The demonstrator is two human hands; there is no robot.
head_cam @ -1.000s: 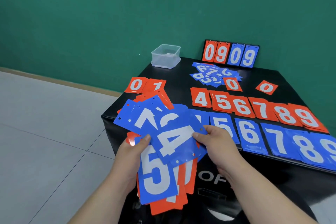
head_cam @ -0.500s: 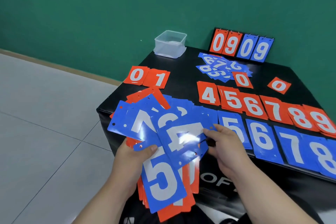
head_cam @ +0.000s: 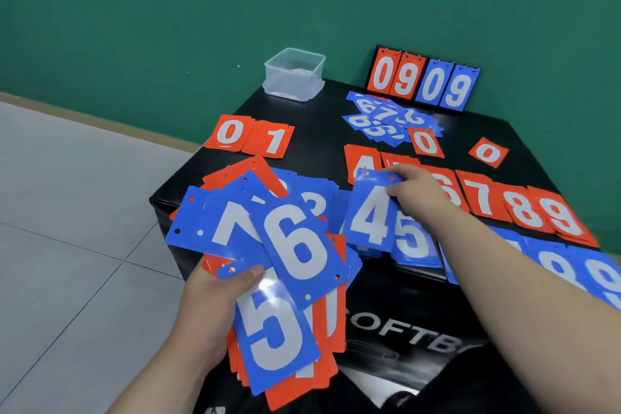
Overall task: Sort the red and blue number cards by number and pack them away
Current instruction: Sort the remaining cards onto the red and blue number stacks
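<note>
My left hand (head_cam: 215, 306) grips a fanned stack of red and blue number cards (head_cam: 275, 279) at the near left corner of the black table (head_cam: 316, 131); a blue 7, 6 and 5 show on top. My right hand (head_cam: 411, 188) pinches the top edge of a blue 4 card (head_cam: 368, 215), held over the left end of the blue row beside the blue 5 (head_cam: 411, 242). The red row (head_cam: 524, 208) runs 4 to 9 behind it. The blue row (head_cam: 571, 269) continues right to 8 and 9. Red 0 and 1 (head_cam: 250, 139) lie at the left.
A clear plastic box (head_cam: 295, 79) stands at the back left corner. A scoreboard stand showing 0909 (head_cam: 423, 81) is against the green wall. A loose pile of blue cards (head_cam: 386, 121) and two single red 0 cards (head_cam: 425, 143) lie before it. Grey tiled floor is left.
My right hand has pulled the blue 4 off the fanned stack and carried it right, over the blue row. A blue 6 now shows on top of the stack.
</note>
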